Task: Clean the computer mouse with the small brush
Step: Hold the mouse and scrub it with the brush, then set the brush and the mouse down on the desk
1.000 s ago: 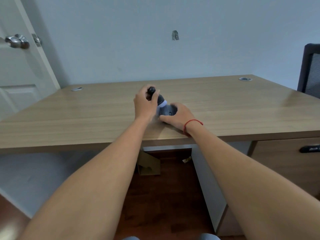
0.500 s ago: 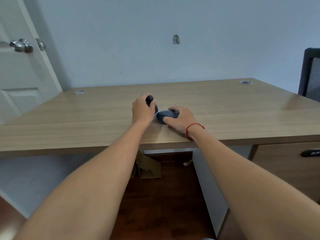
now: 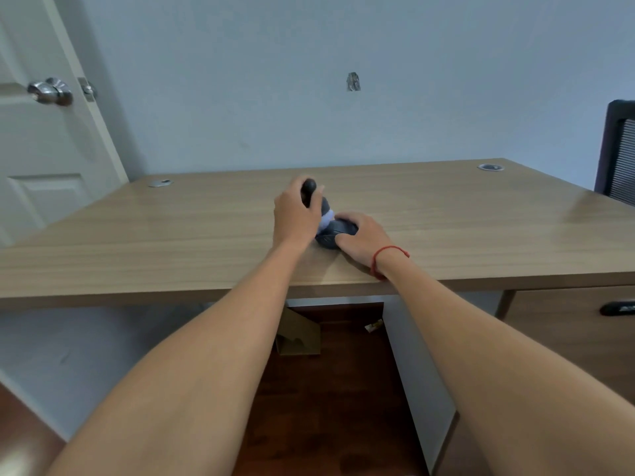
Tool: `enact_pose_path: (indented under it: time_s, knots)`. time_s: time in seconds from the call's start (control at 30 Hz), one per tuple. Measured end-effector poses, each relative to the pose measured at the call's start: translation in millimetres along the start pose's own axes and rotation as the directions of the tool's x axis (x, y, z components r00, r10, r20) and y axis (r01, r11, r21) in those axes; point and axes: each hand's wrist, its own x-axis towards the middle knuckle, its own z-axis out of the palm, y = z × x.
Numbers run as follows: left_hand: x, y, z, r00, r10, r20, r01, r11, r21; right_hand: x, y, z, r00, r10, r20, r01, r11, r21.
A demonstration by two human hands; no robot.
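A dark grey computer mouse (image 3: 332, 235) lies on the wooden desk (image 3: 171, 235) near its front edge. My right hand (image 3: 362, 240), with a red string on the wrist, rests over the mouse's right side and holds it down. My left hand (image 3: 296, 214) is closed around the dark handle of a small brush (image 3: 314, 201). The brush's pale bristles touch the mouse's left upper side. Much of the mouse and brush is hidden by my fingers.
A white door with a metal knob (image 3: 51, 91) stands at the left. A black mesh chair (image 3: 618, 152) is at the right. Two cable grommets (image 3: 490, 167) sit in the desk's far corners. A drawer handle (image 3: 618, 308) and a cardboard piece (image 3: 299, 333) lie below.
The brush has swept back up over the mouse: it was raised a second ago, dropped low beside the mouse, and now tilts onto its top again. My right hand stayed on the mouse.
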Motion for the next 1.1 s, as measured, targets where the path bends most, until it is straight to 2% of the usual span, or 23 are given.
enact_pose_path:
  time_s: [0.1,0.17,0.27,0.33,0.43,0.5,0.57,0.67,0.77,0.9,1.03,1.1]
  knots:
    - [-3.4,-16.8,-6.8,0.995,-0.015,0.102,0.001,0.990,0.139,1.1,1.3,-3.0,0.999,-0.014,0.034,0.014,1.000,0.011]
    - [-2.9,-17.9,-11.0,0.999,-0.030,0.032,0.026,0.993,0.111,1.2,2.8,-5.1,0.999,-0.006,0.038,0.006,1.000,0.010]
    - [1.7,-6.9,-10.1,0.992,-0.077,-0.104,0.070,0.995,-0.070,-3.6,3.1,-5.5,0.993,0.047,-0.112,-0.048,0.999,-0.005]
    - [1.4,-6.5,-8.4,0.996,-0.064,-0.060,0.059,0.995,-0.083,-6.1,2.5,-5.2,0.969,0.071,-0.237,-0.081,0.996,-0.036]
    - [-6.7,-16.9,-8.6,0.997,-0.057,0.058,0.057,0.998,0.004,-6.4,1.2,-6.8,0.951,0.129,-0.282,-0.163,0.982,-0.100]
    - [-9.7,-20.4,-9.3,0.996,-0.057,0.075,0.056,0.998,0.011,-5.9,-1.2,-6.7,0.952,0.145,-0.270,-0.172,0.982,-0.078]
    - [-6.9,-17.3,-9.2,0.998,-0.057,0.025,0.057,0.998,-0.014,-5.7,-3.8,-6.2,0.958,0.138,-0.252,-0.157,0.986,-0.058]
    - [1.9,-8.2,-6.6,0.996,-0.083,-0.041,0.077,0.988,-0.134,-6.3,-6.7,-10.9,0.977,0.179,-0.114,-0.180,0.984,0.002]
    - [4.9,0.5,0.3,0.996,-0.089,-0.011,0.085,0.976,-0.201,-0.7,-2.9,-13.5,0.986,0.166,0.002,-0.166,0.984,-0.070]
    - [7.5,2.8,6.8,0.989,-0.060,0.136,0.088,0.974,-0.210,2.3,3.0,-13.3,0.995,0.100,-0.015,-0.100,0.993,-0.065]
    - [21.8,0.6,-1.8,0.967,0.033,0.254,-0.035,0.999,0.004,1.0,4.1,-15.5,0.992,0.124,0.025,-0.124,0.992,-0.007]
    - [26.7,4.7,-7.2,0.949,0.001,0.315,0.014,0.999,-0.043,4.1,4.4,-15.2,0.992,0.122,0.028,-0.122,0.993,0.002]
